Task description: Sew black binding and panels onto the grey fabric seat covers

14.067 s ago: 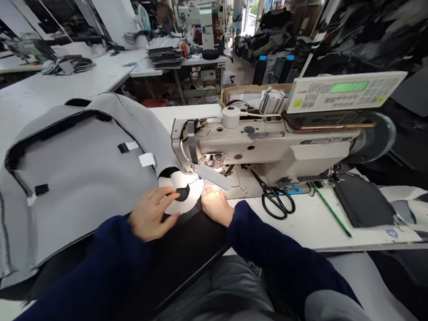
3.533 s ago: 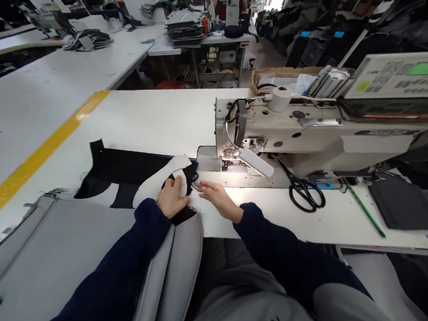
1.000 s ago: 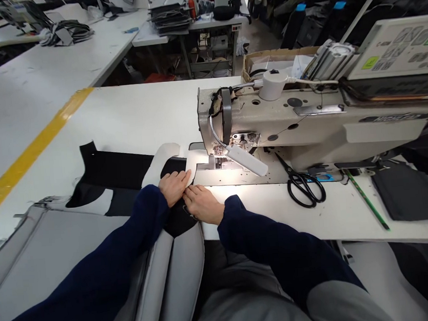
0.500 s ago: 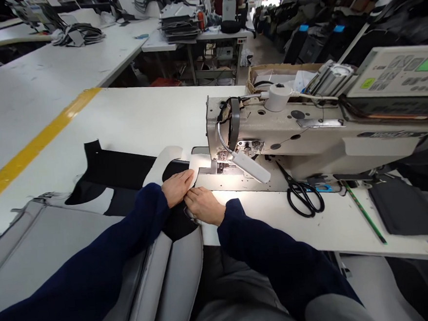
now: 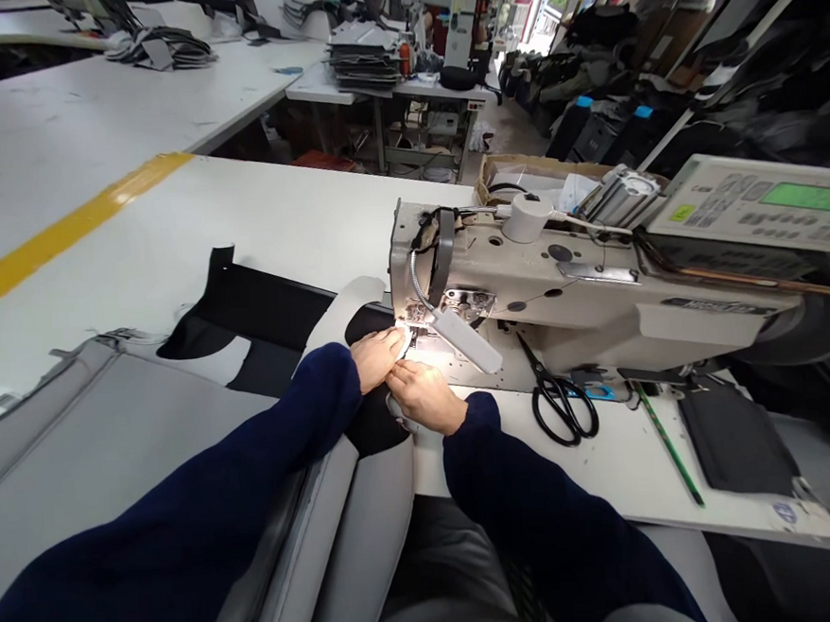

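My left hand [image 5: 378, 359] presses the edge of a black and light grey fabric piece [image 5: 279, 306], its fingers together and close to the needle area of a sewing machine [image 5: 525, 256]. Beside it, my right hand [image 5: 428, 395] pinches the same edge with bent fingers. Part of the edge is hidden beneath the fingers. The fabric spreads left over the table, joined to or lying against grey padded panels [image 5: 110, 427] that hang over the front edge; I cannot tell which. A small white lamp [image 5: 468, 340] lights the stitching spot.
Black scissors [image 5: 564, 405] lie right of my right hand, with a green pencil [image 5: 670, 445] and a dark flat piece [image 5: 737, 440] farther right. The machine's control panel [image 5: 755, 202] stands behind. Yellow tape [image 5: 75, 230] crosses the table at left.
Both hands have slid right with the fabric, bringing its edge up to the needle area. The head view has also shifted and tilted somewhat.
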Action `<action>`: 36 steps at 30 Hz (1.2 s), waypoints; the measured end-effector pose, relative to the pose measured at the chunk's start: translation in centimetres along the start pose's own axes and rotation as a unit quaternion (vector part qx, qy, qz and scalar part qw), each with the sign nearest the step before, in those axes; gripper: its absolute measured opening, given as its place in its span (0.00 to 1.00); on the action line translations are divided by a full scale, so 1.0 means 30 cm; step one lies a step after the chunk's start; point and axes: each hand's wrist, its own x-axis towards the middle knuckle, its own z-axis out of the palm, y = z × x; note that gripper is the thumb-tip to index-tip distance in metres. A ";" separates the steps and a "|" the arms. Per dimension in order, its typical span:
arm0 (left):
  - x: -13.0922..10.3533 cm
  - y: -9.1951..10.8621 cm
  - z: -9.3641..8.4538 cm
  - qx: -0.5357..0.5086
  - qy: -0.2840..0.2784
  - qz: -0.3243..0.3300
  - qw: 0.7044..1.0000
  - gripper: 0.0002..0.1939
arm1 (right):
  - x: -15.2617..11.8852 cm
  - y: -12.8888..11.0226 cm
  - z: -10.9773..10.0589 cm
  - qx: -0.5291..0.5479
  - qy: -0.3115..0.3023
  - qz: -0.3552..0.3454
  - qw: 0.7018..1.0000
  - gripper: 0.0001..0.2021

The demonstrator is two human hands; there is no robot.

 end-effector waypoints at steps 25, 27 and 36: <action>-0.053 -0.002 -0.053 0.001 0.005 0.059 0.998 0.22 | -0.048 -0.030 0.001 -0.024 -0.040 -0.006 0.999 0.13; -0.064 0.004 -0.060 0.013 0.006 0.059 0.998 0.16 | -0.049 -0.031 -0.001 -0.022 -0.040 0.003 0.999 0.13; -0.048 0.024 -0.065 0.042 0.005 0.034 0.999 0.14 | -0.039 -0.007 -0.024 -0.013 -0.050 0.030 0.998 0.09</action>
